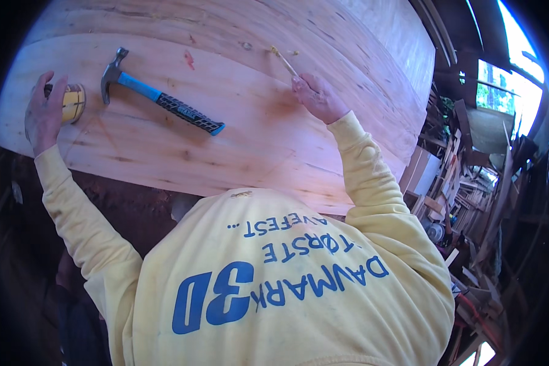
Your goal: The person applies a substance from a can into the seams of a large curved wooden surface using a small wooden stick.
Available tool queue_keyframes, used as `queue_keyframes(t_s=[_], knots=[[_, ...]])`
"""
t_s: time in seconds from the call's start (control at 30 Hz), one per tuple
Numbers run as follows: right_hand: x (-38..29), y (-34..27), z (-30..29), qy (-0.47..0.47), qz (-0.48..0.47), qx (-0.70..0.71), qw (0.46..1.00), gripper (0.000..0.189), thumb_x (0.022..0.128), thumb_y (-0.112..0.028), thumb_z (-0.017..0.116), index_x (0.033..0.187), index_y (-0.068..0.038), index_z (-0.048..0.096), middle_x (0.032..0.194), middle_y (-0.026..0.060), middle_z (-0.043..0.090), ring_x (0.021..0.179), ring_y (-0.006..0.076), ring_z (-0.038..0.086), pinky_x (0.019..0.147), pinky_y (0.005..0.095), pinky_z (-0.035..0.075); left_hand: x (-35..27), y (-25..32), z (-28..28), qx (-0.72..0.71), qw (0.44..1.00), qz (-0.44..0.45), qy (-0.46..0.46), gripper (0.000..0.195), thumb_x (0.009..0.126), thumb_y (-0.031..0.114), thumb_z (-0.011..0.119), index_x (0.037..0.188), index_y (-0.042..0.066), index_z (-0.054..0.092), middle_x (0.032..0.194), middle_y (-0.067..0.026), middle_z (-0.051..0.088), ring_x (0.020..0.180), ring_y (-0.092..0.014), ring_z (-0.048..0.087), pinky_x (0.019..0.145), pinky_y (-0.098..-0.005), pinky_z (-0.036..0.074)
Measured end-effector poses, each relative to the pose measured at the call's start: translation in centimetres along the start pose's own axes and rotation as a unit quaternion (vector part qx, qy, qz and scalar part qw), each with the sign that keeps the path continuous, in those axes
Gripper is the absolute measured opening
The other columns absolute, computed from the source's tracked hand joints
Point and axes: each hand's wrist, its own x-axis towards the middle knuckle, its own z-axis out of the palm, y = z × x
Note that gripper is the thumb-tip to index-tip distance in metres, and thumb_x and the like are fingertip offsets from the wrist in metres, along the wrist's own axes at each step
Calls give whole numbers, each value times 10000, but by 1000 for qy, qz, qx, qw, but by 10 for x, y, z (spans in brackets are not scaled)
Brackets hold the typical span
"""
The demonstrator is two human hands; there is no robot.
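Observation:
My left hand (pixel 45 107) is wrapped around a small yellow tin (pixel 74 104) at the far left of a large wooden panel (pixel 256 114). Between the fingers of my right hand (pixel 319 97) is a thin stick (pixel 284 61), its tip coated with a yellowish paste. That tip is over the panel's surface, close to a small dab of similar paste (pixel 295 52); whether it touches the wood I cannot tell. A claw hammer (pixel 160 95) with a blue and black handle lies on the panel between my hands, nearer the left one.
Reddish marks (pixel 189 60) and a dark knot (pixel 246 45) show on the wood. The panel's near edge (pixel 132 180) runs just in front of my body. Beyond its right end are stacked boards and scrap wood (pixel 457 192), with a fan-like round object (pixel 434 232) among them.

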Motion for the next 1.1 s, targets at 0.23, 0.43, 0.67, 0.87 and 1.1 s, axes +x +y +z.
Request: queue_keyframes(t_s=[0.23, 0.43, 0.67, 0.87, 1.1], knots=[[-4, 36, -21, 101, 3, -62, 993, 360, 1061, -332, 533, 895, -15, 562, 717, 172, 563, 659, 359, 545, 657, 459, 457, -3, -5, 1, -10, 1000, 9, 18, 584, 941, 502, 636, 1390, 128, 618, 1324, -172, 652, 1209, -329, 629, 1047, -396, 455], [0, -17, 19, -29, -54, -117, 991, 343, 1061, -337, 517, 905, -34, 552, 811, 234, 627, 782, 456, 601, 695, 506, 472, -4, -7, 3, 19, 999, 20, 29, 579, 930, 509, 631, 1376, 141, 622, 1289, -168, 655, 1187, -348, 630, 1032, -413, 462], [26, -60, 48, -27, -66, -179, 981, 333, 1058, -363, 511, 956, -48, 544, 848, 243, 646, 839, 464, 628, 725, 546, 478, -5, 2, 1, 12, 999, 26, 25, 592, 923, 525, 623, 1373, 141, 621, 1293, -164, 652, 1186, -354, 627, 1022, -412, 467], [-8, -19, 1, 19, -103, -228, 968, 295, 1064, -355, 488, 1036, -69, 555, 850, 225, 664, 854, 471, 638, 730, 568, 477, 1, -19, 5, 14, 998, 51, 37, 592, 926, 531, 623, 1370, 138, 620, 1307, -163, 650, 1209, -355, 617, 1041, -411, 457], [-27, -10, 12, 33, -60, -284, 956, 285, 1066, -351, 485, 1037, -73, 543, 835, 215, 670, 854, 464, 645, 727, 575, 476, 0, -7, 4, 8, 1000, 22, 17, 600, 932, 524, 617, 1386, 132, 612, 1339, -179, 638, 1238, -349, 607, 1065, -399, 445]])
